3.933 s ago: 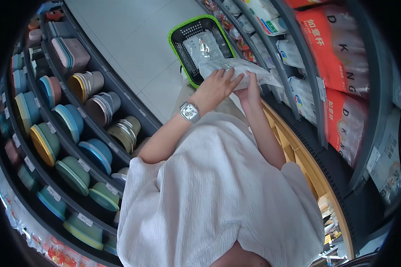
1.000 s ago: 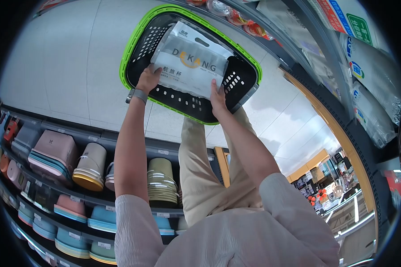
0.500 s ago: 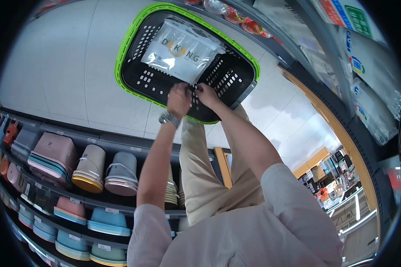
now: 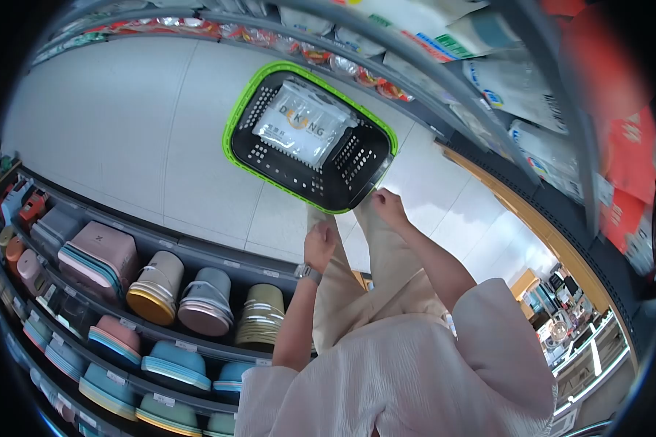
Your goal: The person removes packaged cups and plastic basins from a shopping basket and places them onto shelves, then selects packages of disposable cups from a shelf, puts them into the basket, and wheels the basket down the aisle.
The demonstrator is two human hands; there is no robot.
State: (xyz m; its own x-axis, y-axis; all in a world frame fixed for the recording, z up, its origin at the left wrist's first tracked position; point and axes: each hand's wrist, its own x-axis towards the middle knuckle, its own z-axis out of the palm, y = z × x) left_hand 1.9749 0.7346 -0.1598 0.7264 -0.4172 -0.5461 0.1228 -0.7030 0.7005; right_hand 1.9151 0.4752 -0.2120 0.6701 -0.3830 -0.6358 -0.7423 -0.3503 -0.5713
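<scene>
A black shopping basket (image 4: pixel 284 175) with a bright green rim sits on the floor ahead of my feet. Inside it lies a clear plastic package (image 4: pixel 306 125) of white contents, marked DEKANG. My left hand (image 4: pixel 319 246), with a watch on its wrist, hangs above my leg, just short of the basket's near side. Its fingers are curled and I see nothing in them. By the basket's near right corner is my right hand (image 4: pixel 388 206), fingers also curled, with no object showing; whether it touches the rim I cannot tell.
On the left, shelves hold beige and yellow buckets (image 4: pixel 155 288), grey-blue buckets (image 4: pixel 206 301), pink bins (image 4: pixel 98 255) and blue basins (image 4: pixel 176 364). Shelves of plastic-wrapped packs (image 4: pixel 517 91) rise on the right. Red packs (image 4: pixel 629 164) are close at the far right edge.
Both hands were together over the basket's near side; they have drawn back toward me and apart. The package stays in the basket. The view has tilted, showing more of the far shelves.
</scene>
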